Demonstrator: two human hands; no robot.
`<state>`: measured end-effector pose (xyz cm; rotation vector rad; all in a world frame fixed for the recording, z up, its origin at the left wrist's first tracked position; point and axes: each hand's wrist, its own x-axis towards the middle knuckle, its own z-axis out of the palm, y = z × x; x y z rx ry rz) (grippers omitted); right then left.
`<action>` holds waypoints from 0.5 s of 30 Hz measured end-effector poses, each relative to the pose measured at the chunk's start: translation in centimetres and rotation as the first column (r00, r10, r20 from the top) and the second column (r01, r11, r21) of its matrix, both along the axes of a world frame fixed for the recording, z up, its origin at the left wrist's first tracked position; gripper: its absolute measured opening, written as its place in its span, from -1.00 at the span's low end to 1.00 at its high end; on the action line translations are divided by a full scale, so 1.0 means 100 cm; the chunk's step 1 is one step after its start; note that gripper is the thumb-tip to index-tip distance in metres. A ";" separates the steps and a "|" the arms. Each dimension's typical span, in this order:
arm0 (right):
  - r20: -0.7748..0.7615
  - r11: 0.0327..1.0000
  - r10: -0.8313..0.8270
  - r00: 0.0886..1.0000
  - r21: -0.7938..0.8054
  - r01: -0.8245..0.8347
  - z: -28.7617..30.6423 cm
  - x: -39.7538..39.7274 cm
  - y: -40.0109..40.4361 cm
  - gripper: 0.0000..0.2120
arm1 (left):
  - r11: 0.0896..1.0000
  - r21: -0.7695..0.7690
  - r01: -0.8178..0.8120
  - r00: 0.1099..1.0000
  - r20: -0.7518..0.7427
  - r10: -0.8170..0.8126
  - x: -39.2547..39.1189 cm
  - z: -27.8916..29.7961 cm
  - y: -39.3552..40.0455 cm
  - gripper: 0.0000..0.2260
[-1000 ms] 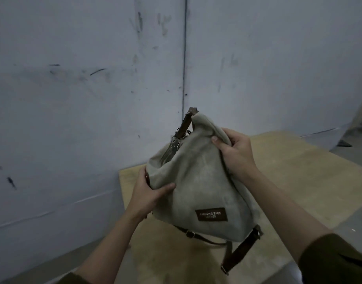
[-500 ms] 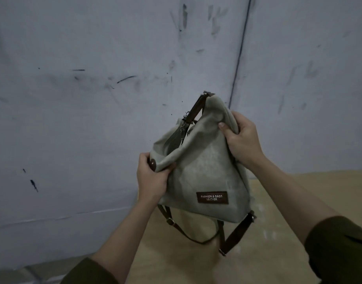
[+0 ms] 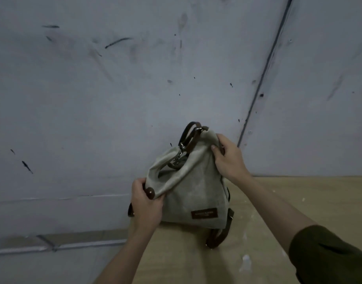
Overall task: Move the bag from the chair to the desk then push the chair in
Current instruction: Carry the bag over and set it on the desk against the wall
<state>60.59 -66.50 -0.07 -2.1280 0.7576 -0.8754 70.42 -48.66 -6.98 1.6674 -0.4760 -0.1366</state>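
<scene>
Pale wooden desk (image 3: 278, 201) under scuffed grey wall (image 3: 114, 99); nearest, dark green sleeve (image 3: 329, 255) on outstretched right arm; left hand (image 3: 146, 201) clenched on lower left fold of grey bag (image 3: 188, 193), thumb by brown button (image 3: 150, 193); bag upright, base on desk's left edge; farther, right hand (image 3: 227, 158) pinching top right corner beside brown handle (image 3: 191, 136).

Two bare forearms reach into view from the bottom edge. The right arm wears a dark olive-green sleeve (image 3: 327, 257), pushed up so the forearm is uncovered; its cuff is loose and softly creased, with one dark fold across the cloth. The left hand (image 3: 146, 201) and right hand (image 3: 229, 158) carry no rings, watch or gloves.
</scene>
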 end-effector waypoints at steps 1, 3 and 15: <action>0.009 0.998 -0.055 0.998 0.016 0.055 -0.007 -0.003 0.000 -0.74 | 1.000 0.026 0.016 1.000 0.010 -0.016 0.000 -0.003 0.000 -0.69; 0.027 0.980 -0.196 0.980 0.052 0.194 -0.024 -0.016 0.002 -0.65 | 0.992 0.100 0.074 0.996 0.048 -0.079 0.002 -0.005 -0.005 -0.63; -0.238 0.924 -0.234 0.943 0.246 0.292 -0.143 -0.092 0.092 -0.60 | 0.907 0.263 0.329 0.931 0.069 -0.358 0.019 0.000 -0.004 -0.61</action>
